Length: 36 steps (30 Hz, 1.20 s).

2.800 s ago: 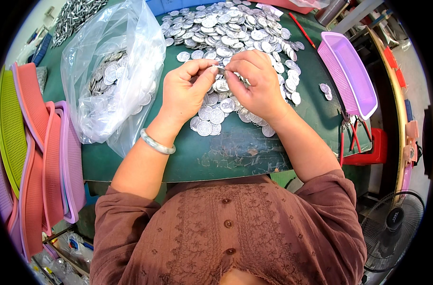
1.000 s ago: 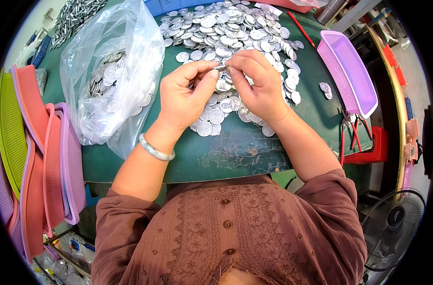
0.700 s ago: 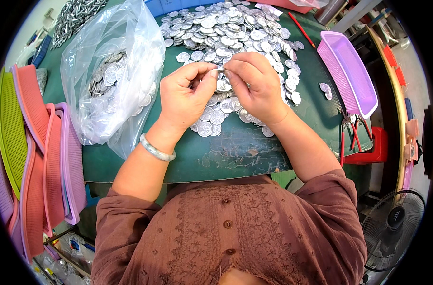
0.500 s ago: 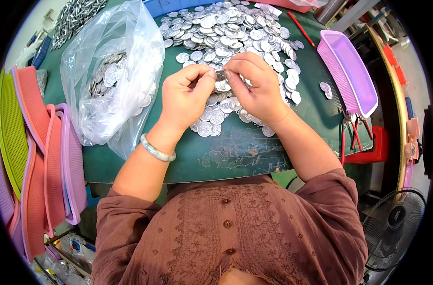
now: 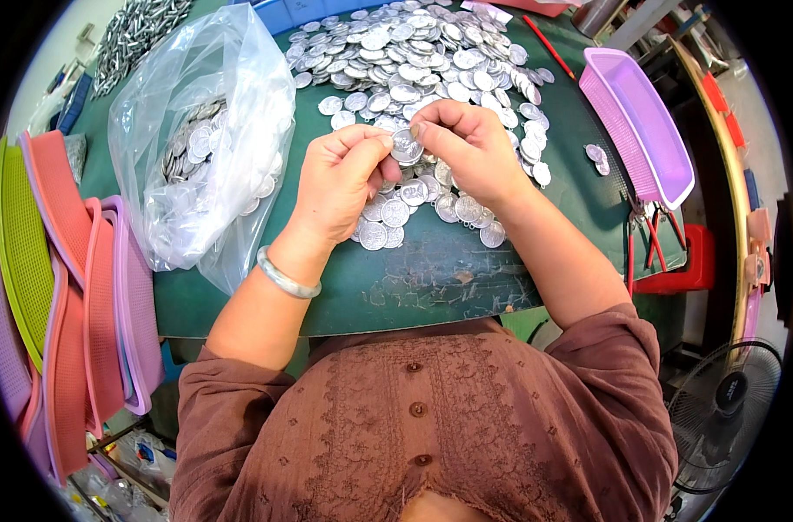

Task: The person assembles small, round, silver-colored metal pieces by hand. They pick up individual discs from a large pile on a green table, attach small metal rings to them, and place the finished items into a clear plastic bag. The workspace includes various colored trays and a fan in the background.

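Round silver-coloured metal disc (image 5: 406, 148) grasped between our left hand (image 5: 337, 181) and right hand (image 5: 476, 152), over loose pile of similar discs (image 5: 401, 65) on green counter (image 5: 331, 291). We pinch opposite edges, probably so face lies uncovered toward us. Clear plastic bag (image 5: 166, 230) at left gathers further discs (image 5: 207, 139), presumably against scattering; rectangular purple plastic basket (image 5: 614, 117) at right.

From the head, we look steeply down through a fisheye, close over the shirt (image 5: 501, 409), toward the left hand (image 5: 337, 184), right hand (image 5: 476, 158) and table (image 5: 344, 297).
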Motion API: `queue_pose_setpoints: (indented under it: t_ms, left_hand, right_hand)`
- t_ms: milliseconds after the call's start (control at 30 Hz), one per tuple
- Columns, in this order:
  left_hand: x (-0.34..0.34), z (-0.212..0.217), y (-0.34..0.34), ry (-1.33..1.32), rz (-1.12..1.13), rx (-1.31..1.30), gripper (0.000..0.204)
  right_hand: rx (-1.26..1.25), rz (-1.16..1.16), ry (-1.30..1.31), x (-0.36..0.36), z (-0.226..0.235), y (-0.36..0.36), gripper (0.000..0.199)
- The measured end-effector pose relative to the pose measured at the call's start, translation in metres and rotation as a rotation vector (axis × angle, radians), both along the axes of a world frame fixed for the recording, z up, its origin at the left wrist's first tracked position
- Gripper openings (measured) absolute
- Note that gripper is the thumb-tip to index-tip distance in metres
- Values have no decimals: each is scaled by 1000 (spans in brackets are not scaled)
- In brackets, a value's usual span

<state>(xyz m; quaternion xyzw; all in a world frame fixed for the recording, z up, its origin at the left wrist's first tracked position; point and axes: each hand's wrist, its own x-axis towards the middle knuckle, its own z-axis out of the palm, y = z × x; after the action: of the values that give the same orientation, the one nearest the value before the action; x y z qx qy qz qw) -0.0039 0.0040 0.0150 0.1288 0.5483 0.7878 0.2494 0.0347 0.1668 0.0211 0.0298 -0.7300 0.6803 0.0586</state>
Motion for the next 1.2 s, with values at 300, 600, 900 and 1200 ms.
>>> queue_pose_setpoints:
  t_ms: [300,600,900,1200]
  left_hand:
    - [-1,2,-1,-147,-63,79,11]
    - [-2,-1,-2,-167,-100,120,11]
    - [-2,-3,1,-153,-117,81,13]
    - [-4,-8,2,-96,16,61,10]
  right_hand:
    - [-104,33,-112,-2,0,4,14]
    - [-152,74,-79,-2,-1,4,12]
    - [-92,34,-68,-1,2,3,12]
    - [-115,9,-4,-3,-4,0,10]
